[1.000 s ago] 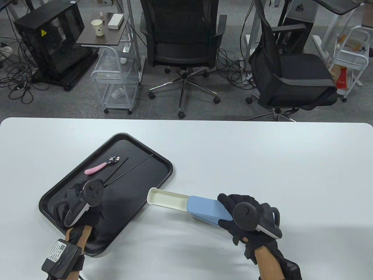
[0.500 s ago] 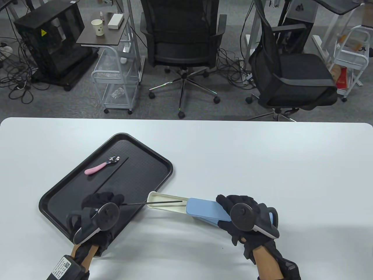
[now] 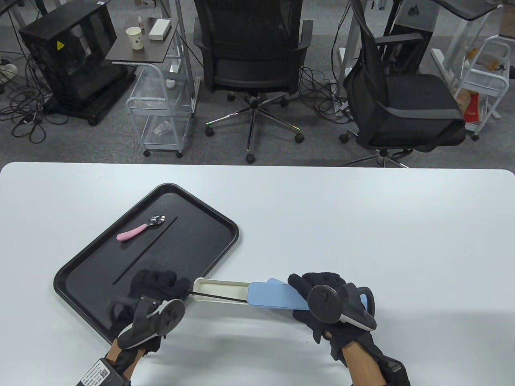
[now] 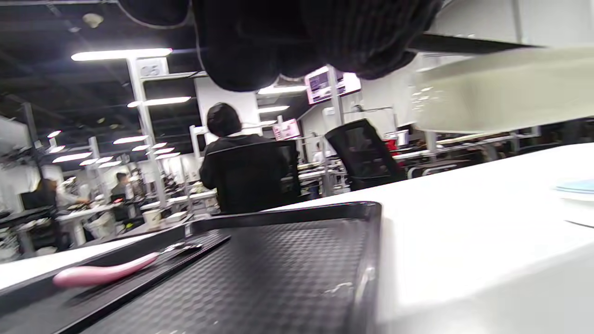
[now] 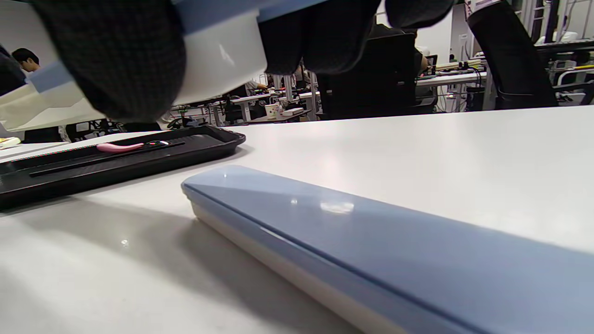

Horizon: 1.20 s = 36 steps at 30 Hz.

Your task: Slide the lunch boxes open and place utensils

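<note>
The right hand (image 3: 322, 303) grips the blue lid end of the lunch box (image 3: 241, 292), lifted off the white tabletop (image 3: 362, 225) beside the black tray (image 3: 225, 225). Its cream drawer is slid out toward the left hand (image 3: 155, 287), which holds one black chopstick (image 3: 219, 298) lying in the drawer. The pink-handled spoon (image 3: 139, 229) and another chopstick (image 3: 145, 251) lie on the tray. A second, closed blue box (image 5: 371, 241) rests on the tabletop beneath the right hand

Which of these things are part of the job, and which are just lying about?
Part of the job:
open lunch box, gripped by the right hand
chopstick in it, left hand at its end
second chopstick and pink spoon on the black tray
closed lunch box

Lying about:
paper cup
white box
office chairs
</note>
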Each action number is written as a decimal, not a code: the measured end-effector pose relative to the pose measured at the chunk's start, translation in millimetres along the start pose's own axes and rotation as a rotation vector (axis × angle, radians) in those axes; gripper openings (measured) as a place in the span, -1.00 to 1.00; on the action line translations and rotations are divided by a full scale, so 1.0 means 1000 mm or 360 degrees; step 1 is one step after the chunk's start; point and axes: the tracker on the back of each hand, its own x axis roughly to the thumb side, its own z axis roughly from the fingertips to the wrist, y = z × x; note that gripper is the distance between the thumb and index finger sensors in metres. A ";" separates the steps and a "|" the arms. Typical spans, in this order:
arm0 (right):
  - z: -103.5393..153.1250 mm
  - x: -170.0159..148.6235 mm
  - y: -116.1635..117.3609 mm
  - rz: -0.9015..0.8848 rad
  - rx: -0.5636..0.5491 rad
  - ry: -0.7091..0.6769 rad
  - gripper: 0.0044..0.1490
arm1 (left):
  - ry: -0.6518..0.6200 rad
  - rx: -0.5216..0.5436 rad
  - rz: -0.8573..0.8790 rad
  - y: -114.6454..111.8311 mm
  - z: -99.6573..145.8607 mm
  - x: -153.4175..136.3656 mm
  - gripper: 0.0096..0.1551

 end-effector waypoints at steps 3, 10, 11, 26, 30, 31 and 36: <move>0.000 0.008 0.000 0.0032 -0.0001 -0.0041 0.00 | -0.0100 0.0064 -0.0023 0.005 0.002 0.016 -0.50; 0.001 0.021 0.002 0.0031 0.0001 -0.0105 0.00 | -0.0267 0.0118 -0.0062 0.011 0.006 0.039 -0.50; 0.001 0.022 0.003 0.0032 0.0005 -0.0112 0.01 | -0.0284 0.0120 -0.0059 0.011 0.007 0.041 -0.50; 0.000 0.020 0.005 0.0022 0.0017 -0.0105 0.00 | -0.0266 0.0127 0.0024 0.011 0.007 0.039 -0.44; 0.000 0.019 0.004 0.0017 0.0017 -0.0100 0.00 | -0.0232 0.0122 0.0059 0.011 0.005 0.033 -0.42; 0.000 0.019 0.004 0.0016 0.0015 -0.0097 0.00 | -0.0216 0.0125 0.0075 0.011 0.005 0.031 -0.42; 0.000 0.016 0.003 0.0002 0.0004 -0.0086 0.00 | -0.0074 0.0123 0.0151 0.011 0.003 0.011 -0.40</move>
